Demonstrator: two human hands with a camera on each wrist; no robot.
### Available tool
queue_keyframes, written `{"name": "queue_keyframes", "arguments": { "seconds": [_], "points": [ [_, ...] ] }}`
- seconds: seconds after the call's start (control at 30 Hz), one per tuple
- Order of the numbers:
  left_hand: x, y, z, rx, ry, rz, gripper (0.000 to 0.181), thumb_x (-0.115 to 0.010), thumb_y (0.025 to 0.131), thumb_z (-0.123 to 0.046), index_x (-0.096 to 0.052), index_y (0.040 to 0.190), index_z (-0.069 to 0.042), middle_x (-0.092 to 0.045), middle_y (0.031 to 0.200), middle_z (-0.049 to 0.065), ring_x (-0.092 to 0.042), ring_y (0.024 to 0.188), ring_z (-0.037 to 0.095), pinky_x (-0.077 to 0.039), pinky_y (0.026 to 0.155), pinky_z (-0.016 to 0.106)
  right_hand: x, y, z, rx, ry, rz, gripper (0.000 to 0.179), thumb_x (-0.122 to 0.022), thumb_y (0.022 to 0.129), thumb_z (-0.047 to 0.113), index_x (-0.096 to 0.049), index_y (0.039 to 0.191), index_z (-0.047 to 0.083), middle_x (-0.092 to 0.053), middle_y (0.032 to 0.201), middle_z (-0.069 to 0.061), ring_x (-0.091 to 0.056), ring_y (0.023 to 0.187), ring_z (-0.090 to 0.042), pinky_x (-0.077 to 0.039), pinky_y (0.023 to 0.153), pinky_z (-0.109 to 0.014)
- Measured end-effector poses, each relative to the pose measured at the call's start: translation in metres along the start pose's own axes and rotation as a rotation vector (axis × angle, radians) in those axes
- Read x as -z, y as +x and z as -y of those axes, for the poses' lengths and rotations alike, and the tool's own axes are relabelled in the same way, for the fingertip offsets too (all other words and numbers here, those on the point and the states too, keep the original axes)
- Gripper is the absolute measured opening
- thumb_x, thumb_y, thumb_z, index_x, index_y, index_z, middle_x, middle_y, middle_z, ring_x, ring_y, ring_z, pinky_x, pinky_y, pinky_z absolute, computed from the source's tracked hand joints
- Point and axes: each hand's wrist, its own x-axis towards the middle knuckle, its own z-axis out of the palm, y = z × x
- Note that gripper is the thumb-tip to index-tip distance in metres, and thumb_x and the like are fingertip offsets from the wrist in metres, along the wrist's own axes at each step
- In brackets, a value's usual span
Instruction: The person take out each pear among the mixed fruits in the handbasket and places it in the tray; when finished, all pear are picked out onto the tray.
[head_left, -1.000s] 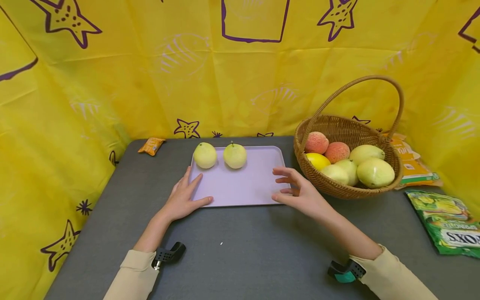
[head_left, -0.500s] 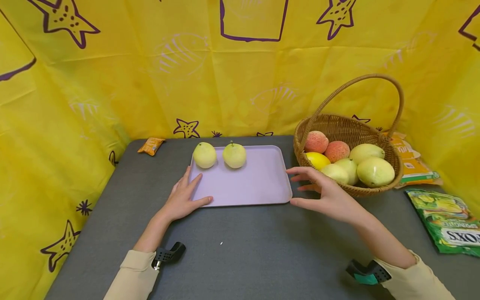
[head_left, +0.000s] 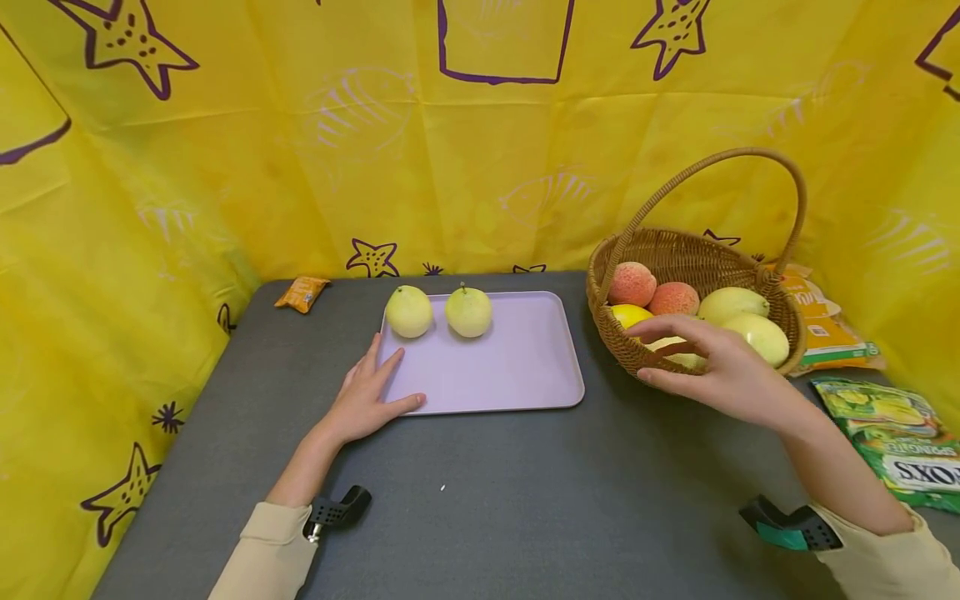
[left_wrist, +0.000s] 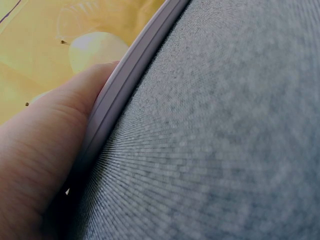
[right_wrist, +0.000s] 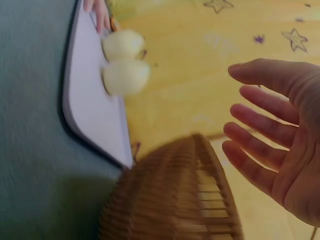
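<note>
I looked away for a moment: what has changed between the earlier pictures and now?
The right hand has moved rightward, from the right end of the tray to the near side of the basket, where it partly hides the fruit. It holds nothing; nothing was visibly picked up or released. Unchanged: the left hand at the tray's left edge, two pears on the tray, the basket.

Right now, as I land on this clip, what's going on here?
A person's left hand rests at the left end of a flat lilac rectangular tray, where two round yellow-green fruits sit side by side along the far edge. The right hand holds nothing, its fingers spread by the near side of a brown woven basket with a tall arched handle. In the basket are fuzzy pinkish-red fruits, a bright yellow fruit and pale green oval fruits.
</note>
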Motion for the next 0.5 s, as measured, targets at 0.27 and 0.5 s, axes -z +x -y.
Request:
{"name": "queue_keyframes", "arguments": {
  "seconds": [0.27, 0.5],
  "points": [
    [-0.001, 0.0, 0.0, 0.003, -0.005, 0.0, 0.094, -0.064, 0.084, -0.062, -0.03, 0.153, -0.007, 0.007, 0.161, 0.02, -0.008, 0.141, 0.053, -0.01, 0.105, 0.07, 0.023, -0.009, -0.019, -0.044, -0.17, -0.055, 0.047, -0.082, 0.076, -0.001, -0.066, 0.116, 0.018, -0.064, 0.107, 0.005, -0.057, 0.101, -0.004, -0.046, 0.083, -0.011],
    [-0.001, 0.001, 0.001, -0.002, 0.005, -0.001, 0.094, -0.064, 0.085, -0.061, -0.03, 0.153, -0.007, 0.007, 0.161, 0.02, -0.009, 0.141, 0.053, -0.009, 0.106, 0.07, 0.038, -0.017, -0.039, -0.046, -0.258, -0.109, 0.048, -0.082, 0.073, -0.004, -0.068, 0.115, 0.014, -0.063, 0.107, 0.011, -0.053, 0.103, 0.007, -0.04, 0.085, -0.007]
  ]
}}
